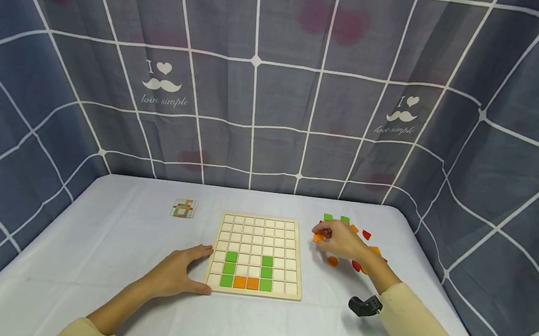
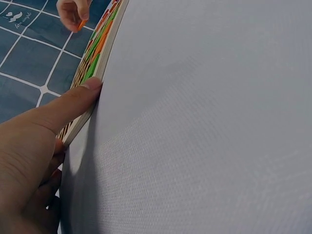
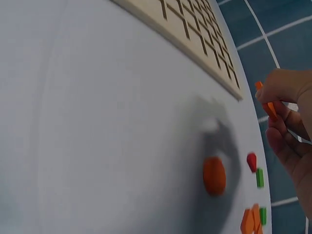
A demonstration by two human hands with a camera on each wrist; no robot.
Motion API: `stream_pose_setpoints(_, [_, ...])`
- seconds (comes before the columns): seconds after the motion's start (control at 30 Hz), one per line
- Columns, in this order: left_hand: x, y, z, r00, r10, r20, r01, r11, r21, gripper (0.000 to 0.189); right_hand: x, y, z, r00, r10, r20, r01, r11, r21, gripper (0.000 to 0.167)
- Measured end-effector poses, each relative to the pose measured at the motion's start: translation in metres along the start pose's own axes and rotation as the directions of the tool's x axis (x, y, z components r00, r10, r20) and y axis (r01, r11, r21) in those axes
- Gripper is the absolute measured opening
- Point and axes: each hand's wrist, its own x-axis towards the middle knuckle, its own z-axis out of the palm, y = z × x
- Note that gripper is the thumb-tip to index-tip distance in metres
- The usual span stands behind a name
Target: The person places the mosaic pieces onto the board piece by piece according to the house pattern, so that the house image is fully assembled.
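A pale wooden grid board [image 1: 255, 294] lies on the table, with two columns of green tiles [image 1: 230, 268] and two orange tiles [image 1: 252, 283] between them at the bottom. My left hand [image 1: 176, 273] is at its left side, thumb and fingers spread, touching the edge; the left wrist view shows the thumb [image 2: 73, 104] against the rim. Over the right of the table, my right hand [image 1: 343, 239] pinches an orange tile [image 3: 269, 108] between thumb and fingers, raised above the cloth. An orange round piece [image 1: 332, 261] lies below that hand.
Loose green pieces [image 1: 345, 219], red pieces [image 1: 366, 235] and orange pieces [image 1: 375, 250] lie scattered around the right hand, partly hidden by it. A small patterned card [image 1: 184, 208] lies left of the board. Grey checked curtains [image 1: 277, 97] enclose the white table [image 1: 89, 258].
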Motion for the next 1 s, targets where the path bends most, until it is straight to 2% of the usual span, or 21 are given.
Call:
stream_pose_setpoints(0.37, [0.001, 0.002, 0.000, 1.000, 0.023, 0.013, -0.023, 1.000, 0.000, 0.102, 0.030, -0.036, 0.033, 0.992, -0.113, 0.054, 0.110, 0.992, 0.063, 0.031])
stream_pose_setpoints(0.53, [0.001, 0.002, -0.002, 1.000, 0.021, 0.017, -0.021, 1.000, 0.013, 0.102, 0.047, -0.056, 0.051, 0.971, -0.224, 0.088, 0.217, 0.973, 0.078, 0.027])
stream_pose_setpoints(0.63, [0.002, 0.002, -0.003, 0.999, 0.025, 0.021, -0.025, 1.000, 0.018, 0.103, 0.056, -0.067, 0.061, 0.958, -0.264, 0.114, 0.256, 0.963, 0.083, 0.026])
stream_pose_setpoints(1.0, [0.005, 0.006, -0.006, 0.999, 0.024, 0.031, -0.026, 0.997, 0.072, 0.100, 0.072, -0.104, 0.097, 0.928, -0.305, 0.214, 0.297, 0.952, 0.068, 0.024])
